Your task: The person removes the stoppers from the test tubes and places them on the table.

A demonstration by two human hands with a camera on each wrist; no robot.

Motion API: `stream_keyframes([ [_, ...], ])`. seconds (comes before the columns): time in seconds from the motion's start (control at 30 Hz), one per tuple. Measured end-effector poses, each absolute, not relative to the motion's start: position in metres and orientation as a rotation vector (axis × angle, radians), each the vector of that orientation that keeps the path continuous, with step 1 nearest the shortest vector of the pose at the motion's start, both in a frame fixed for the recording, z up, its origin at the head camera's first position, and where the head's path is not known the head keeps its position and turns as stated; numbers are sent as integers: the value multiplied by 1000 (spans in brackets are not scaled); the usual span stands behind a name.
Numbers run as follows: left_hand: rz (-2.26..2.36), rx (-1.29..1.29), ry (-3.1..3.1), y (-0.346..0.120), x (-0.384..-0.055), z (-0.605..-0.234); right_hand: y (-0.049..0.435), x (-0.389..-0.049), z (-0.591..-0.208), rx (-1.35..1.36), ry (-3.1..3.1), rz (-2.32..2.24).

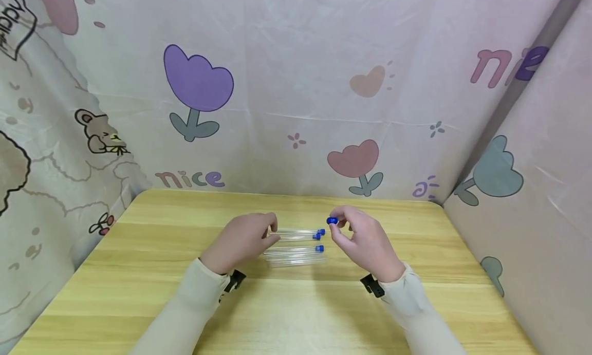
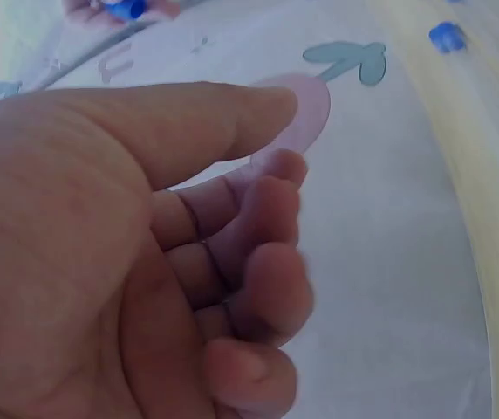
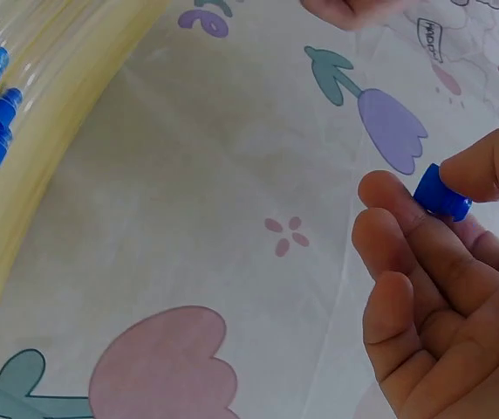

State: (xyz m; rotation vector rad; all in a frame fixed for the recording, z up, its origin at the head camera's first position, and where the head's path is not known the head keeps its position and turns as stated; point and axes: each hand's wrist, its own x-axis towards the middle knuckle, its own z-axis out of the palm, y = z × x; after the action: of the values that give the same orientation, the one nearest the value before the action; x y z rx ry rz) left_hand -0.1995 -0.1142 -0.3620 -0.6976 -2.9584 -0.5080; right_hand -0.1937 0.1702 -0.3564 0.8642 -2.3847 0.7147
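Observation:
My right hand point(image 1: 365, 239) pinches a small blue cap point(image 3: 441, 194) between thumb and index finger, above the table. No tube is attached to this cap. My left hand point(image 1: 242, 239) hovers by the left ends of several clear test tubes point(image 1: 293, 250). In the left wrist view its fingers point(image 2: 276, 288) are loosely bent, with a gap to the thumb and nothing between. The tubes lie side by side on the table between both hands. Three blue caps point(image 1: 320, 248) sit at their right ends; the tube nearest me shows no cap there.
The wooden table point(image 1: 296, 314) carries the tubes near its middle. A patterned cloth point(image 1: 277, 88) hangs behind its back edge, and more cloth point(image 1: 550, 231) stands along the right and left sides.

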Motion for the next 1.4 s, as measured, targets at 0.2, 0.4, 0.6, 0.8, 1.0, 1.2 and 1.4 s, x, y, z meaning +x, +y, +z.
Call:
stream_keyframes([
  [0.2,-518,-697,-2961,-125,-203,-359,171,-202,-360,875,-2417,667],
  [0.4,-557,-692,-3009,-126,-205,-362,189,-219,-379,792,-2535,672],
  [0.6,-550,-702,-3019,-123,-207,-363,213,-246,-403,621,-2765,583],
  [0.8,-569,-696,-3043,-122,-206,-363,214,-265,-416,482,-3027,549],
  [1.0,-580,-691,-3049,-123,-204,-363,204,-273,-424,508,-3080,461],
  [1.2,-583,-688,-3043,-126,-205,-364,198,-276,-430,500,-3103,367],
  [1.4,-577,-671,-3049,-129,-206,-366,199,-279,-436,511,-3048,286],
])
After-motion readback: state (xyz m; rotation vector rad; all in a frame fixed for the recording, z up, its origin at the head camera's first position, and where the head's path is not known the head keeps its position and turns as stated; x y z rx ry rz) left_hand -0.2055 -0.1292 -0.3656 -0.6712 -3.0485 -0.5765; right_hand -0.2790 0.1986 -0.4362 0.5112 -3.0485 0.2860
